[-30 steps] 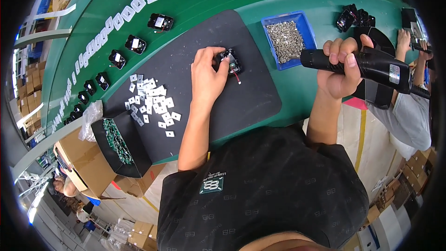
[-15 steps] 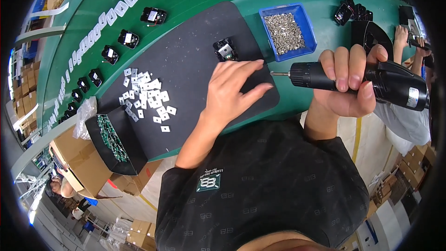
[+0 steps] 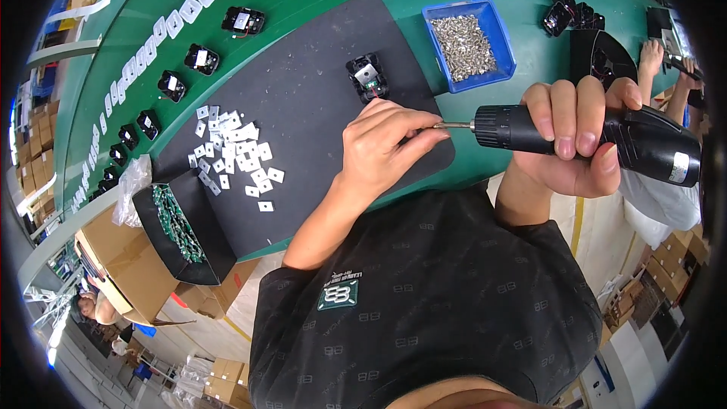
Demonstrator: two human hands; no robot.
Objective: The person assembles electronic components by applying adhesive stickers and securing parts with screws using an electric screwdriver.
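Observation:
My right hand (image 3: pixel 572 125) is wrapped around a black electric screwdriver (image 3: pixel 503 127), held level with its bit (image 3: pixel 460 125) facing left. Thumb and forefinger of my left hand (image 3: pixel 382 144) are pinched together at the bit's tip; whatever sits between them is too small to make out. Just beyond the left hand, a black plastic housing (image 3: pixel 368 77) with a metal plate and a bit of green board lies on the dark mat (image 3: pixel 303 83). A blue bin (image 3: pixel 503 60) full of small silvery screws (image 3: pixel 463 45) stands beyond the screwdriver.
Small white square plates (image 3: pixel 242 148) lie heaped on the mat's left. Nearer stands a black box (image 3: pixel 216 246) of green circuit boards (image 3: pixel 176 223). Black housings (image 3: pixel 203 59) and white trays line the green conveyor. More housings (image 3: pixel 560 15) sit far right, near another person's hand (image 3: pixel 652 57).
My left fingers, spread apart before, have closed and reached the screwdriver's tip. The housing beyond them shows more fully. The view has shifted slightly.

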